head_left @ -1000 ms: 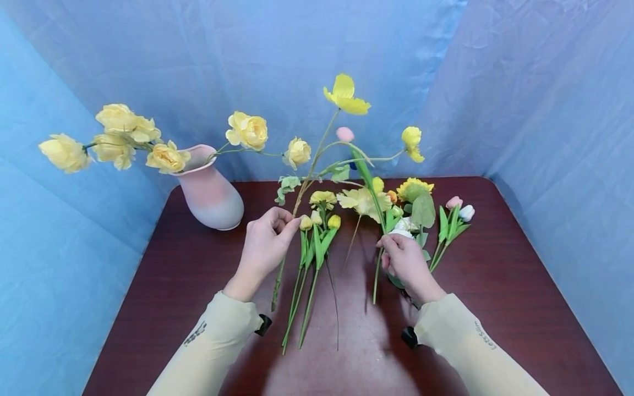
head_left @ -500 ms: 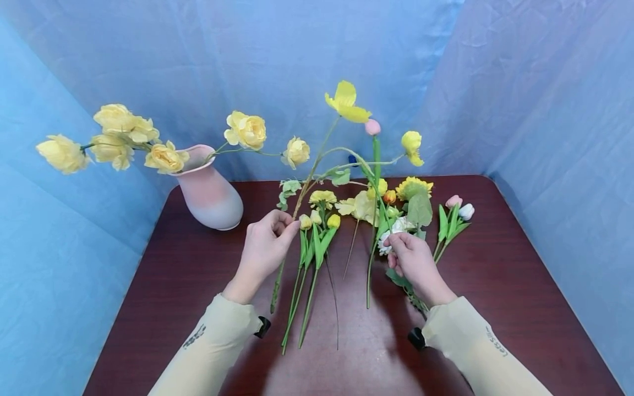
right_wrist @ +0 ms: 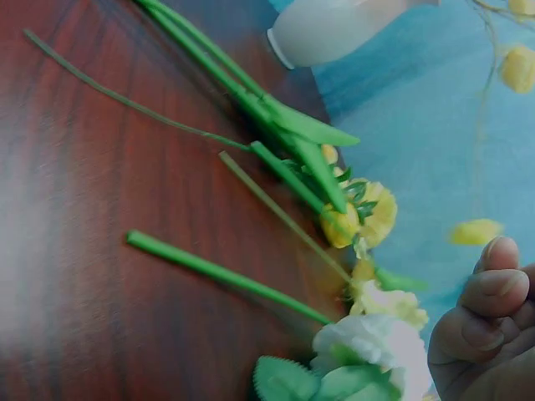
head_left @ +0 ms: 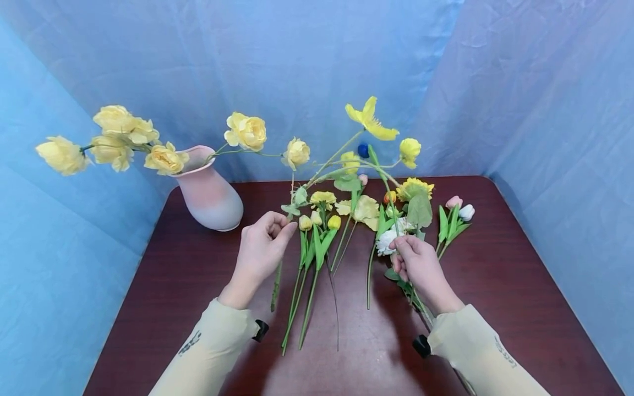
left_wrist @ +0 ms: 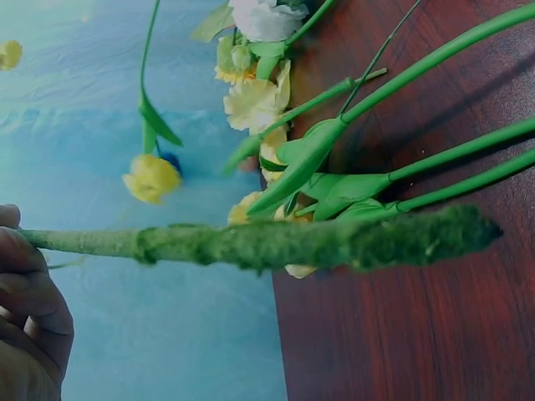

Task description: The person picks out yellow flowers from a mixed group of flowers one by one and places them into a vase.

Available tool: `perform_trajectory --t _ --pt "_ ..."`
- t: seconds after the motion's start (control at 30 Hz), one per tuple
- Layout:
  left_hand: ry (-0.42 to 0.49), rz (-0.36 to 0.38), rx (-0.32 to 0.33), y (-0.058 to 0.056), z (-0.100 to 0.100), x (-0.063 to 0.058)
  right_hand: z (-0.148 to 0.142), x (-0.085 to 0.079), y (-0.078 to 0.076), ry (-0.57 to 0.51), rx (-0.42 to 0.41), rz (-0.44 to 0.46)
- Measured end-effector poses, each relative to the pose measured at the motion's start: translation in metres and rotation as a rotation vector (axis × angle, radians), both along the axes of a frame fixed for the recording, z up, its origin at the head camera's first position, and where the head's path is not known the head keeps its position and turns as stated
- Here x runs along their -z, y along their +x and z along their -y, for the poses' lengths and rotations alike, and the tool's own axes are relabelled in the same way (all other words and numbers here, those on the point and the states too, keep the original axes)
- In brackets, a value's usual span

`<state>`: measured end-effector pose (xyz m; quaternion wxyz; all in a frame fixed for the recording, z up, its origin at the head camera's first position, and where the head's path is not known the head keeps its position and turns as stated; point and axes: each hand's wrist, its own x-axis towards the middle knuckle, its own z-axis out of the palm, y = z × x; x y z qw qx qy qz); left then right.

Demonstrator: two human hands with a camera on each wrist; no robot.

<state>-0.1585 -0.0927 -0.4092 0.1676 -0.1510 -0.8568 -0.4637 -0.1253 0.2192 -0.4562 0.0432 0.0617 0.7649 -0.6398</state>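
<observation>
My left hand [head_left: 262, 242] pinches the stem of a branching yellow flower [head_left: 369, 120] with poppy-like blooms, tilted to the right. Its thick green stem end [left_wrist: 334, 242] runs across the left wrist view. Over the heap of flowers, my right hand [head_left: 418, 269] pinches a slim green flower stem [head_left: 394, 212] with a long leaf. A yellow bloom [left_wrist: 152, 178] with a green leaf hangs toward the branch in the left wrist view. White blooms [head_left: 388, 242] lie just beside the right fingers. Between the hands are yellow tulips [head_left: 317, 219] and a pink tulip [head_left: 363, 180].
At the back left stands a pink and white vase [head_left: 210, 192] with yellow flowers [head_left: 165, 157] reaching out both sides. A sunflower [head_left: 415, 188] and pink and white tulips [head_left: 460, 208] lie at the right of the dark red table [head_left: 173, 308]. Blue cloth [head_left: 277, 55] hangs behind.
The branch in my left hand has tipped right, its bloom lower. My right hand has shifted slightly right and down. The pink tulip has dropped lower and leans over near the middle.
</observation>
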Motion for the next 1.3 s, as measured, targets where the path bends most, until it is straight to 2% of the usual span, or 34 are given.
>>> perform_trajectory --t 0.17,0.27,0.4,0.6,0.77,0.87,1.1,1.3 --pt "-0.011 -0.050 -0.005 0.004 0.005 -0.006 -0.005 0.011 0.011 0.009 0.019 -0.004" --pt "-0.010 -0.070 -0.014 0.006 0.008 -0.011 -0.006 0.017 0.018 0.003 0.034 0.029" --pt "0.002 -0.099 -0.003 0.009 0.011 -0.019 -0.006 0.026 0.024 -0.012 0.034 0.116" --pt "-0.018 -0.152 0.051 0.016 0.011 -0.037 -0.002 0.031 0.029 -0.058 0.030 0.253" --pt "-0.037 -0.194 0.073 0.023 0.009 -0.053 0.000 0.032 0.030 -0.070 0.019 0.338" --pt "-0.049 -0.216 0.084 0.027 0.007 -0.062 -0.002 0.034 0.031 -0.036 -0.003 0.364" --pt "-0.047 -0.280 0.119 0.035 0.009 -0.086 -0.003 0.039 0.031 -0.009 -0.041 0.298" --pt "-0.069 -0.329 0.050 0.039 0.018 -0.112 -0.007 0.037 0.033 0.053 0.027 0.177"
